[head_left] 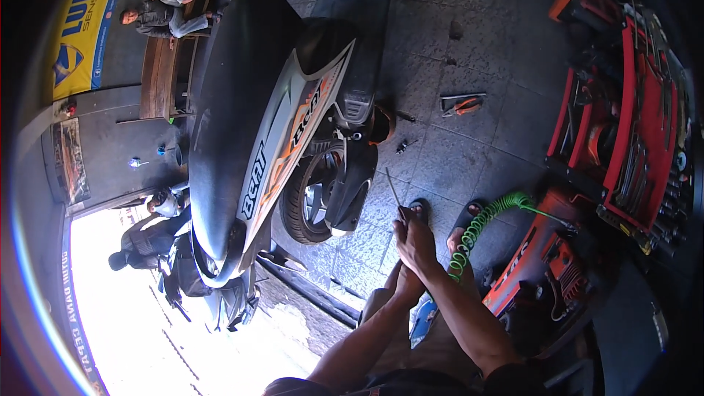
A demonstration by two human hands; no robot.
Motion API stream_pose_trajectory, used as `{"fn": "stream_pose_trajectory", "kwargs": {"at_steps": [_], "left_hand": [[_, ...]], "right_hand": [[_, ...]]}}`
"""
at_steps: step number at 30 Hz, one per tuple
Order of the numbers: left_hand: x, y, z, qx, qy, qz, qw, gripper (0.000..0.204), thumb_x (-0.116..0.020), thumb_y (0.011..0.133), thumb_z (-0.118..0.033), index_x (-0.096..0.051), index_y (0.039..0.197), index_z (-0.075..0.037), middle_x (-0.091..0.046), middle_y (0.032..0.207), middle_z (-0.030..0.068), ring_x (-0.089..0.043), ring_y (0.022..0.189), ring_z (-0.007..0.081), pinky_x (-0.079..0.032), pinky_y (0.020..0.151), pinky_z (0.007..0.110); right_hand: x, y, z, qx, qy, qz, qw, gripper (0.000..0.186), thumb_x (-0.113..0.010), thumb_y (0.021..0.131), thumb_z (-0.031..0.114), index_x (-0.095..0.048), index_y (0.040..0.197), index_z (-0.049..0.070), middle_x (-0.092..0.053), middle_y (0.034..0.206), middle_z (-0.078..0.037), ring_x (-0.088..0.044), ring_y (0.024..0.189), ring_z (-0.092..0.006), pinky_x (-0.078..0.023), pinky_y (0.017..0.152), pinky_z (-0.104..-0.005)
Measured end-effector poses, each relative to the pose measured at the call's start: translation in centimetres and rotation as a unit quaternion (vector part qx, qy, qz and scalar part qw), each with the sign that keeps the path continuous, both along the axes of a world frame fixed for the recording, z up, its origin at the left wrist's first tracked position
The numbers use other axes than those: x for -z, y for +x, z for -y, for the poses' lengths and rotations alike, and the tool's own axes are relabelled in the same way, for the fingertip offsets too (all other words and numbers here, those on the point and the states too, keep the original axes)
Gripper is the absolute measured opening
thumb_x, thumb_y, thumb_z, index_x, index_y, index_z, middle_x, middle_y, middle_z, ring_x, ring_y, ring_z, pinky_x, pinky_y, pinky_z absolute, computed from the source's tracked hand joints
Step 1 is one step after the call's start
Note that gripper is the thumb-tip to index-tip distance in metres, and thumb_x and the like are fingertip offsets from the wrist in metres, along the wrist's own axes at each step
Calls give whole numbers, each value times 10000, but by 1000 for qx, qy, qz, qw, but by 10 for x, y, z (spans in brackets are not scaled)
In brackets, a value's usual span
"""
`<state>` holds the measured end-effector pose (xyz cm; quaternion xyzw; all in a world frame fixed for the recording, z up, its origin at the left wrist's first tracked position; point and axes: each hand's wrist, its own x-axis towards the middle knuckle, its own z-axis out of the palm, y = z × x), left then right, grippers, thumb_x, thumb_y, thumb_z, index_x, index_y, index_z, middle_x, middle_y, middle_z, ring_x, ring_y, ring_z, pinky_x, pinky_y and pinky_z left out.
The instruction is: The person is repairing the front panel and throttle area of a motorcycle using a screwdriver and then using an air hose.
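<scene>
My right hand [414, 243] is closed around a tool with a long thin metal shaft [394, 187]. Its handle is mostly hidden in my fist, and the shaft points up and left, toward the scooter. My left hand [405, 286] lies against the underside of my right wrist; its fingers are hidden there. A green coiled hose [473, 238] runs down behind my right forearm, and its end is out of sight. Left of my hands stands a scooter [286, 147] with a black seat, grey and orange side panels, and a black-tyred wheel [308, 202]. The shaft's tip is apart from it.
Orange-handled pliers [463, 106] lie on the tiled floor. To the right are a red tool cart [632, 125] with several wrenches and an orange air compressor [524, 268]. Beyond the scooter, a person [165, 18] sits by a wooden bench [158, 77]. Another motorcycle [187, 279] stands at the bright doorway.
</scene>
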<state>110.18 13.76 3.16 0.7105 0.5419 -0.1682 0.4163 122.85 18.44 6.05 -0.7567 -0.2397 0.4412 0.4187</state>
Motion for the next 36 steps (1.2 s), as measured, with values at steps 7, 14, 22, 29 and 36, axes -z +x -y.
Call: {"fn": "stream_pose_trajectory", "kwargs": {"at_steps": [7, 14, 22, 29, 36], "left_hand": [[43, -59, 7, -224, -144, 270, 925, 547, -549, 935, -308, -452, 1364, 16, -492, 1387, 160, -469, 1255, 251, -385, 1048, 357], [-11, -1, -2, -270, -276, 181, 904, 641, -503, 974, -384, -320, 1462, -13, -357, 1483, 126, -478, 1257, 240, -476, 951, 348], [-10, -18, -13, -248, -266, 162, 917, 528, -492, 969, -339, -494, 1341, 36, -350, 1487, 81, -577, 844, 123, -480, 757, 289], [-22, -9, -21, -267, -220, 197, 917, 555, -523, 940, -316, -465, 1370, 29, -334, 1503, 69, -580, 1002, 165, -479, 847, 297], [-37, 1, -23, -302, -207, 234, 901, 353, -487, 968, -285, -626, 1012, 36, -673, 855, 87, -608, 792, 154, -467, 754, 310]], "right_hand": [[30, -16, -107, -137, -46, 19, 989, 351, -488, 973, 359, -575, 932, 22, -663, 798, -255, -666, 749, -420, -533, 652, -504], [111, 2, -129, -133, -100, 38, 985, 402, -510, 953, 365, -635, 913, -16, -672, 830, -257, -671, 813, -420, -545, 735, -481], [111, -16, -144, -165, -73, 91, 979, 393, -514, 953, 367, -641, 866, 5, -673, 832, -247, -673, 812, -402, -544, 719, -475], [104, -11, -156, -157, -118, 51, 979, 397, -540, 940, 353, -633, 938, -32, -669, 915, -261, -654, 901, -422, -530, 783, -476], [107, -7, -159, -152, -120, 52, 980, 391, -545, 940, 340, -634, 935, -41, -664, 907, -273, -653, 898, -424, -527, 783, -478]]}}
